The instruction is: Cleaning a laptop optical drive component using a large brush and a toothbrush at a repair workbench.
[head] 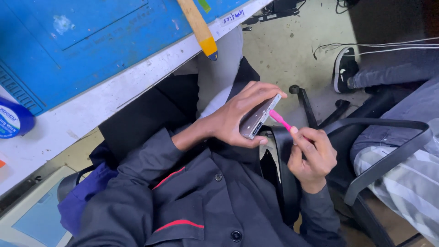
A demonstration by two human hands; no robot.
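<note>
My left hand (240, 114) grips a flat grey phone-like device (259, 117) edge-up over my lap, fingers wrapped across its back. My right hand (312, 153) pinches a thin pink tool (280, 120) whose tip touches the device's upper right edge. Both hands are held close to my dark jacket, below the table edge.
A white table (114, 87) with a blue mat (82, 36) lies at upper left. On it a wooden-handled tool (199, 25) overhangs the edge, and a blue roll (13, 119) sits at left. A black chair arm (384, 151) and another person's legs and shoe (344, 68) are at right.
</note>
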